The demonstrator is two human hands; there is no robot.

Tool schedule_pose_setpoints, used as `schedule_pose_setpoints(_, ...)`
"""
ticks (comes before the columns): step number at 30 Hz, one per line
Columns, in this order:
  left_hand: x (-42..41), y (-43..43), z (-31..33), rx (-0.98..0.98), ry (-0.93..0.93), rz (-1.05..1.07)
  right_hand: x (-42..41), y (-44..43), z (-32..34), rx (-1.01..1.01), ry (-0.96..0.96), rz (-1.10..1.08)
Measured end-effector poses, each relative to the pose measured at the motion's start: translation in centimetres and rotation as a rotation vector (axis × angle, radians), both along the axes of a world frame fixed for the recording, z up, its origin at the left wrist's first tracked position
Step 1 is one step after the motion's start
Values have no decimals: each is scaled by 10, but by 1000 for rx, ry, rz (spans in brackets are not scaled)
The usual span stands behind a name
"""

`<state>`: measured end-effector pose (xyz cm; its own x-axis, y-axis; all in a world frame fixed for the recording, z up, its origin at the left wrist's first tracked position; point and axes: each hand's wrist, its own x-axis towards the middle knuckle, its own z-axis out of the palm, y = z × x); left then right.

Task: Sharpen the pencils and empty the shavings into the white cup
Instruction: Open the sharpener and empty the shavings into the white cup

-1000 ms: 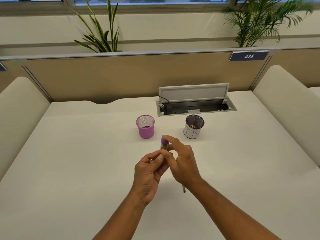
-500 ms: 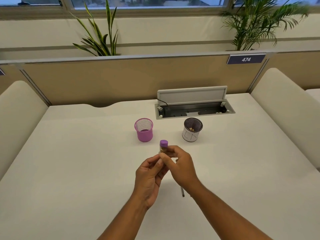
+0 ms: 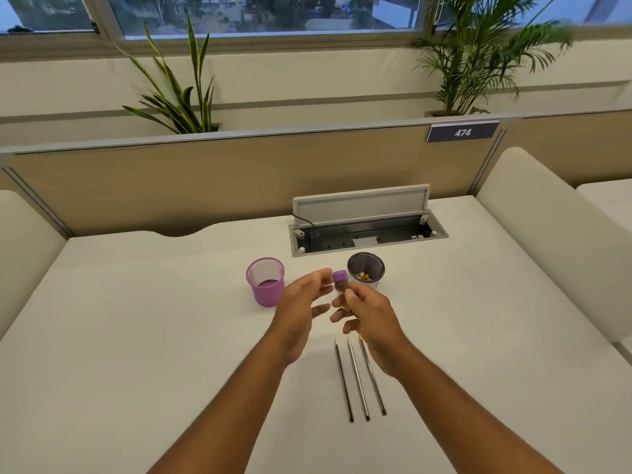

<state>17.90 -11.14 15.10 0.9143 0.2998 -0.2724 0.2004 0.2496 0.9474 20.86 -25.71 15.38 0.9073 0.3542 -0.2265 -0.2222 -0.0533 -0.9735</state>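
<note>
White and wide, the desk (image 3: 136, 336) stretches out under my arms to a tan partition, with two potted plants and a window behind it. Near the far edge, an open cable hatch (image 3: 367, 230) sits sunk into the desk surface. Just in front of it stand a purple mesh cup (image 3: 265, 281) on the left and a white cup (image 3: 366, 271) with a dark mesh lining on the right, with a few bits of shavings showing in its bottom. My right hand (image 3: 371, 318) is closed around a small sharpener (image 3: 340, 285) with a purple cap, pinching its clear body between thumb and fingertips so the cap points up; it is held above the desk between the two cups, close to the white one's near rim. My left hand (image 3: 301, 311) hovers just beside it, fingers spread and loosely curled, holding nothing and blurred at the tips, so I cannot tell whether it touches the sharpener. Below my hands, three pencils (image 3: 359, 379) lie side by side on the desk, nearly parallel, points toward the cups.
</note>
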Motion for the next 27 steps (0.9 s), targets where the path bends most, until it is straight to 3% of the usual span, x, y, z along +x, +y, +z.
schedule_pose_setpoints(5, 49, -9, 14, -17, -1, -230, 41, -12, 10, 111, 70, 60)
schedule_pose_setpoints(11, 90, -19, 5, -63, -26, -238, 82, -22, 2, 203, 144, 53)
schedule_pose_setpoints(16, 116, -27, -6, -33, -45, -158, 95, -10, -18, -71, -79, -70)
schedule_pose_setpoints(27, 143, -49, -35, -79, 64, -89, 107, 11, -48, -200, -189, -228)
